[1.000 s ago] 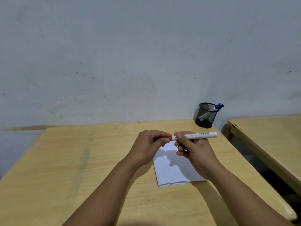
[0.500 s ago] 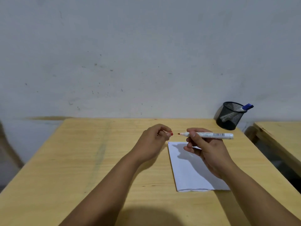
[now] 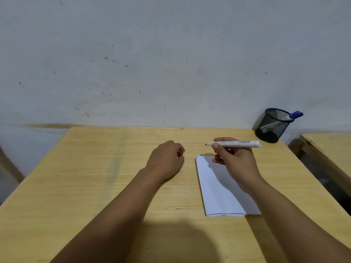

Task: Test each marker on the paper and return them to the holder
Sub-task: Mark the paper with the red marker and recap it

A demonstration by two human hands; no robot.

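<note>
Holding an uncapped marker (image 3: 234, 143) above the paper (image 3: 218, 190), the right hand (image 3: 235, 164) has yet to test it; the left hand (image 3: 167, 160) grips its red cap (image 3: 180, 153). One blue marker (image 3: 293, 115) sits in the holder (image 3: 272, 126).

I find no legible text, brand, number or sign anywhere in the head view. The white marker (image 3: 235, 144) carries a dark printed block on its barrel toward the rear end, shaped like a barcode, and a faint grey line of print nearer the tip; I cannot read either at this resolution. The paper (image 3: 218, 190) shows only a small blue mark at its far left corner, not a character I can identify. The markers standing in the mesh holder (image 3: 271, 128) show no print I can make out.
</note>
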